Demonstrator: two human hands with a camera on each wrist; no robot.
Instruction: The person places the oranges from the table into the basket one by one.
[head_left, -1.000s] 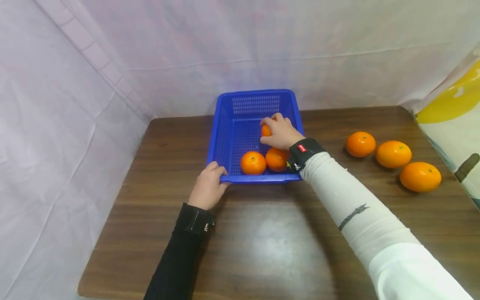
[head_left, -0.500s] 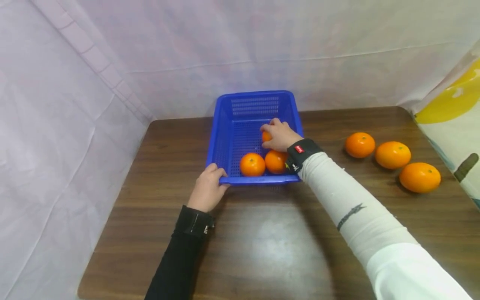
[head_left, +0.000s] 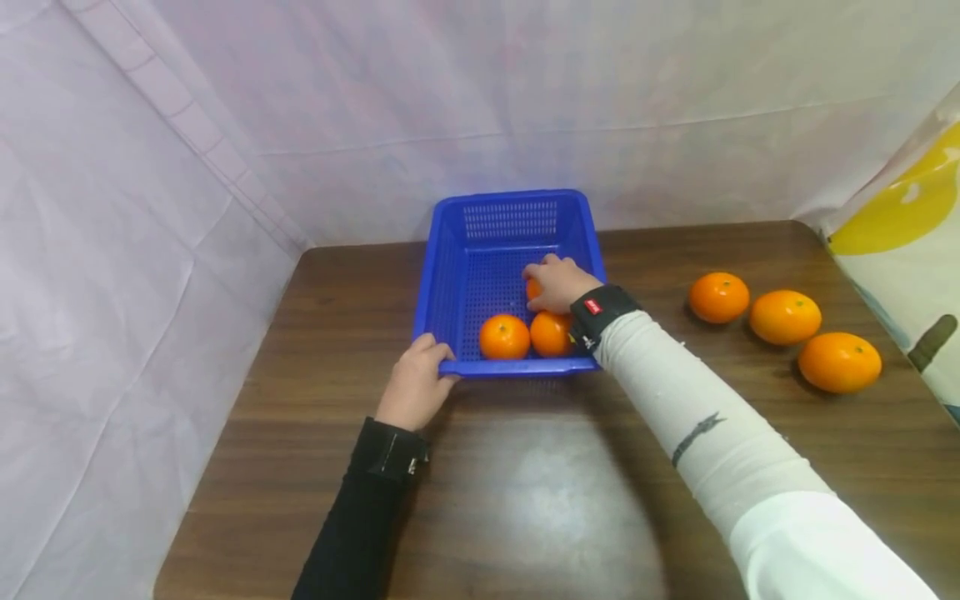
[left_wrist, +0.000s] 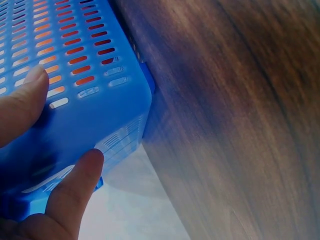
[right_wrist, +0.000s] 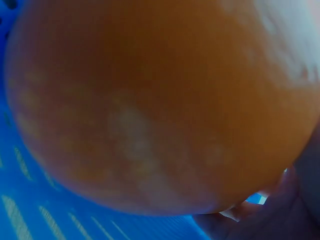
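Blue basket (head_left: 517,367): left hand (head_left: 416,382) grips its near corner, presumably for steadiness. Right hand (head_left: 562,284) grasps an orange (head_left: 533,289) inside.

Free room back left in blue basket (head_left: 517,368), oranges (head_left: 504,337) blocking its front; hands (head_left: 415,387) obstructing near-left corner and right side

Right hand (head_left: 562,285): shifted toward the near side of the blue plastic basket (head_left: 517,367), lower over the basket's floor than a second ago; angle of hand turned slightly more leftward. Held mandarin (head_left: 533,288): carried the same way with it, now nearer the front pair. Black wristband (head_left: 602,308), with grey-white sleeve (head_left: 697,421): moved slightly left. Head view: tilted a little, table (head_left: 315,350) and contents sitting lower in frame.
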